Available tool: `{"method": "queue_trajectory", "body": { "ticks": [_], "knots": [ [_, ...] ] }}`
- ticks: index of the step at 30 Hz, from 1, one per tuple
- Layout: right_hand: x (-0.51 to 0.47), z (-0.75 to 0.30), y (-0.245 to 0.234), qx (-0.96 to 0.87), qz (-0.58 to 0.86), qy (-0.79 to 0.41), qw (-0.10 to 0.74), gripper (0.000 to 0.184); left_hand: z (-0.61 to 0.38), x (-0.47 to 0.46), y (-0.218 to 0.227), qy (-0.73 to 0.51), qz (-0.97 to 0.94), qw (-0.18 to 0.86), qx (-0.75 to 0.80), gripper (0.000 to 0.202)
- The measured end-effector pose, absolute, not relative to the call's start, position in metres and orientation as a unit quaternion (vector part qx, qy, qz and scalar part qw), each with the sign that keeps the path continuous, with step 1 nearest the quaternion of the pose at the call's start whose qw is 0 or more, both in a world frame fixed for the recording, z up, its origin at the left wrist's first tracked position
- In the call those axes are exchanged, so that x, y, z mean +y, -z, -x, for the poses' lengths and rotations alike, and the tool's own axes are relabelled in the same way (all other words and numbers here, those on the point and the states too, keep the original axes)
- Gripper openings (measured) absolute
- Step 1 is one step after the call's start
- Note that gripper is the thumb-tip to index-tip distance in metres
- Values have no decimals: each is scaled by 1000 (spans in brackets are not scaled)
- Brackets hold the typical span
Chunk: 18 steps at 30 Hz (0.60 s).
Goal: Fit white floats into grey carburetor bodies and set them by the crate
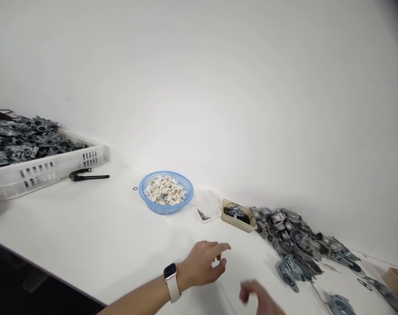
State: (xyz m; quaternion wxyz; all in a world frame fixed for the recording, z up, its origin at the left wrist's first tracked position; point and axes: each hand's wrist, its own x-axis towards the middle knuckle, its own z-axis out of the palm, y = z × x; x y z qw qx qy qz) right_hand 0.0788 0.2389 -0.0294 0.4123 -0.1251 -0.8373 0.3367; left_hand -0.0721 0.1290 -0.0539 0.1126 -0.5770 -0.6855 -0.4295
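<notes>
My left hand [205, 264], with a pale-banded watch [170, 275] on the wrist, is above the white table. Its index finger and thumb are apart and nothing shows between them. At the bottom edge my right hand [260, 298] is partly cut off and smeared by motion; one bent finger shows, and what it holds, if anything, cannot be made out. To its right, a grey metal housing [291, 273] with a round opening lies in front of a heap of grey metal castings [292, 234]. Another metal part [340, 305] is at the lower edge.
Along the wall stand a blue basket [166, 211] of white curved pieces, a clear tray [207, 220] with small pins, and a cream box [239, 224] holding black rings. At left are a white crate [54, 173] of metal parts and a black watch [87, 176]. Black rings [364, 284] lie at right.
</notes>
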Motion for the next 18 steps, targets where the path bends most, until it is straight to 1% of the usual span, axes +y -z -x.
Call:
{"method": "queue_trajectory", "body": {
  "ticks": [2, 5, 8, 13, 18],
  "knots": [
    [254, -44, 25, -808, 123, -376, 437, 47, 75, 132, 43, 474, 553, 87, -679, 35],
    [278, 7, 27, -726, 135, -521, 428, 52, 82, 137, 33, 482, 539, 106, -683, 30],
    [297, 34, 45, -682, 175, -586, 402, 55, 95, 141, 42, 467, 527, 152, -694, 31],
    [313, 34, 81, -703, 163, -583, 374, 53, 111, 141, 68, 418, 543, 176, -707, 35],
    [302, 34, 82, -749, 169, -523, 370, 49, 112, 138, 72, 347, 565, 193, -723, 32]
  ]
}}
